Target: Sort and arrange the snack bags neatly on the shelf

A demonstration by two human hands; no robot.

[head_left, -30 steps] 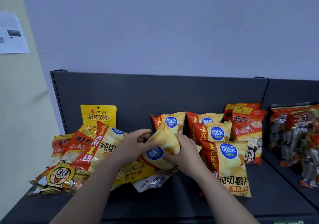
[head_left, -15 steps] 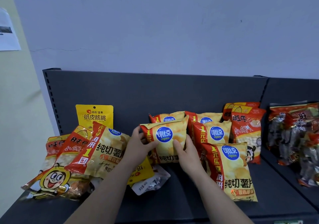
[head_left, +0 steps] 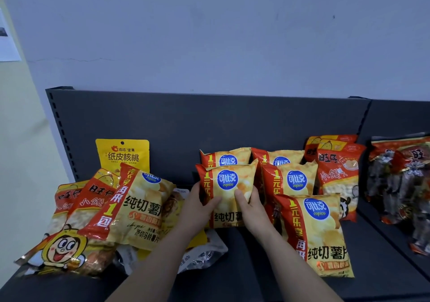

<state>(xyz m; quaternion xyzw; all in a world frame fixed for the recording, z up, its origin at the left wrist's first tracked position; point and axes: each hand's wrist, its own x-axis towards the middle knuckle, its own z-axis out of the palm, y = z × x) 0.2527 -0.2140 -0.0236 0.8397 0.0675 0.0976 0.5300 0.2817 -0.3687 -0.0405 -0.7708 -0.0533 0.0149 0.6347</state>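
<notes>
- Head view: the chip bag [head_left: 229, 192] stands upright mid-shelf [head_left: 244, 255], just in front of a matching rear bag [head_left: 224, 158].
- Left hand [head_left: 200, 211] and right hand [head_left: 252, 211] grip its lower sides, thumbs in front.
- Likely light, puffy and slick, with brittle contents; hold the side seams gently.

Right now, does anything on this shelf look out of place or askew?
Yes. At the left, one Copico chip bag lies tilted atop a jumbled pile, apart from its matching bags standing at centre. A silvery bag lies flat under that pile.
</notes>
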